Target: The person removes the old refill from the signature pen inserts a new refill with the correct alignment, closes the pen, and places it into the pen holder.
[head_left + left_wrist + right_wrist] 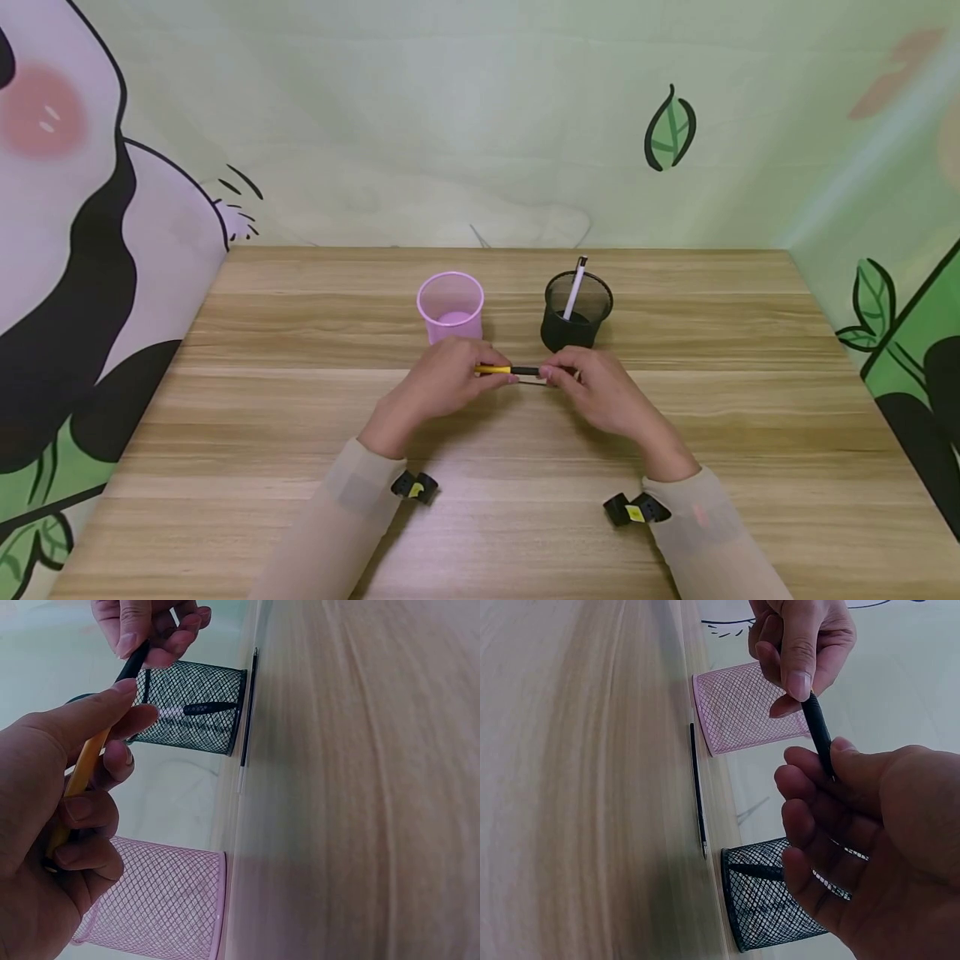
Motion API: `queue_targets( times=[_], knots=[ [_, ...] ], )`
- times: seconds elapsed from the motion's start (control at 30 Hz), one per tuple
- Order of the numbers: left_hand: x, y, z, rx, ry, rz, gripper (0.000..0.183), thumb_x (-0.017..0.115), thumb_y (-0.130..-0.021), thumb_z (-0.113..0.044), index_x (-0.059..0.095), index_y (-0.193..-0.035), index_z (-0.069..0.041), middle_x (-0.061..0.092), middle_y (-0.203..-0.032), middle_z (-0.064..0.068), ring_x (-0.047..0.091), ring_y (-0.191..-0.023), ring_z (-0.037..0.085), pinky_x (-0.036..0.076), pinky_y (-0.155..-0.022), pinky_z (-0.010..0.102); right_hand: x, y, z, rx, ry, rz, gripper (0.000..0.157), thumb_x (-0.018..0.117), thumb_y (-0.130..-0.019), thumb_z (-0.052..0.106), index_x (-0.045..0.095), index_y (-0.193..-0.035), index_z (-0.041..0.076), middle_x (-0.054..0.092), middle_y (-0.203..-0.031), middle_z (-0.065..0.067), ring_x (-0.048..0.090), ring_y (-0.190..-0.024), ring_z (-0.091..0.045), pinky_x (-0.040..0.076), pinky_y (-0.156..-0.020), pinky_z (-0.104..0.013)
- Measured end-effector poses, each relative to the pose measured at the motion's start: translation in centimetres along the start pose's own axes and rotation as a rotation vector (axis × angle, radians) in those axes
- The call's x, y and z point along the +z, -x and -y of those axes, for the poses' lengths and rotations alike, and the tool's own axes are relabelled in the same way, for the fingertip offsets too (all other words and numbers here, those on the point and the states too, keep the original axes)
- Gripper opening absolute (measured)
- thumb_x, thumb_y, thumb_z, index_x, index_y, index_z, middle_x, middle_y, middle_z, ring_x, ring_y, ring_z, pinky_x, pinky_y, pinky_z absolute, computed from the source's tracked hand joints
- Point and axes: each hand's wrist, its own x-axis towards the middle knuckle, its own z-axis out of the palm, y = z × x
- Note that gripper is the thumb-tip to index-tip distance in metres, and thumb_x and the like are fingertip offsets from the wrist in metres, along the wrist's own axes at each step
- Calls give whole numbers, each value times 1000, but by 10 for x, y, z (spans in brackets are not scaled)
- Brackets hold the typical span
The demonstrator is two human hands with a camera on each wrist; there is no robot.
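Observation:
A pen (495,369) with a yellow barrel and a black grip section is held level between both hands, over the table. My left hand (444,379) grips the yellow barrel, its fingers curled round it in the left wrist view. At the other end, my right hand (600,390) pinches the black section (819,731) near its tip between thumb and index finger. A thin dark pen refill (250,712) lies on the table beneath the hands, near the two holders.
Behind my left hand stands a pink mesh pen holder (451,325). A black mesh pen holder (567,335) stands behind my right hand, with a white pen (575,287) leaning in it. The wooden table (510,517) meets a printed cloth backdrop (420,125) at the back.

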Motion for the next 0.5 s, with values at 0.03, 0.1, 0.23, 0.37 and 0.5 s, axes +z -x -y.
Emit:
queue_targets(
  times=[0.03, 0.1, 0.23, 0.37, 0.5],
  knots=[
    [0, 0, 0, 0, 3, 0, 18, 66, -90, -43, 76, -97, -29, 73, -96, -15, 59, -78, -4, 49, -71, 20, 0, 0, 0, 0, -3, 4, 20, 56, -99, 24, 72, -93, 14, 69, -84, -2, 57, -74, -10, 47, -68, -27],
    [1, 0, 0, 3, 4, -3, 19, 66, -90, -43, 76, -97, -29, 73, -96, -15, 60, -78, -4, 49, -71, 20, 0, 0, 1, -2, -7, 13, 21, 54, -100, 23, 71, -92, 13, 69, -84, -3, 57, -74, -10, 47, -69, -27],
    [1, 0, 0, 6, 7, -4, 18, 65, -90, -43, 76, -96, -30, 73, -95, -17, 60, -79, -5, 49, -72, 20, 1, 0, 1, -5, -15, 28, 25, 52, -101, 23, 70, -88, 11, 67, -81, -6, 55, -72, -11, 45, -68, -28],
    [-1, 0, -1, -3, 11, -2, 19, 65, -90, -44, 76, -96, -30, 73, -95, -17, 61, -81, -5, 50, -74, 20, 1, 0, 1, 23, -39, 32, 24, 56, -99, 31, 70, -93, 13, 64, -80, -2, 54, -72, -13, 45, -65, -28],
    [-2, 1, -2, -15, 19, 2, 20, 65, -90, -43, 77, -98, -29, 73, -96, -15, 61, -81, -4, 50, -73, 21, 0, 0, 0, 53, -74, 27, 20, 64, -93, 33, 68, -104, 17, 62, -82, 1, 56, -72, -14, 47, -62, -28]
  ],
)
